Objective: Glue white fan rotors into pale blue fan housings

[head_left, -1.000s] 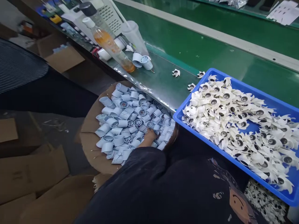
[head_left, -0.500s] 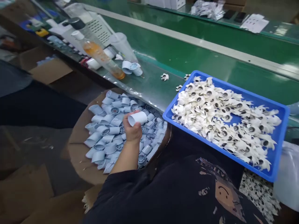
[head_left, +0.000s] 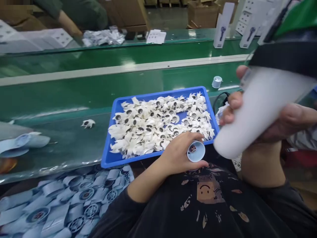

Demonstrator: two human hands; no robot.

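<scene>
While a pale-blue plastic cylinder [head_left: 199,154], its reddish core [head_left: 193,149] apparently seated, is gripped by the fingers of the left hand [head_left: 178,154], white bladed wheels [head_left: 148,129] are left loose in the blue plastic tray [head_left: 108,156] and a blurred, rounded white object [head_left: 255,109] is clasped by the right hand [head_left: 273,135].

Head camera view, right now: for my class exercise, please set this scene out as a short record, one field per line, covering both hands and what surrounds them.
Left hand: grips a light blue cylinder, open end toward the camera
Right hand: grips a blurred white, black and green object
Tray: blue, on the bench
Tray contents: many white impellers
Left of tray: one loose impeller
Lower left: pile of light blue cylinders
Background: co-worker's forearm
</scene>
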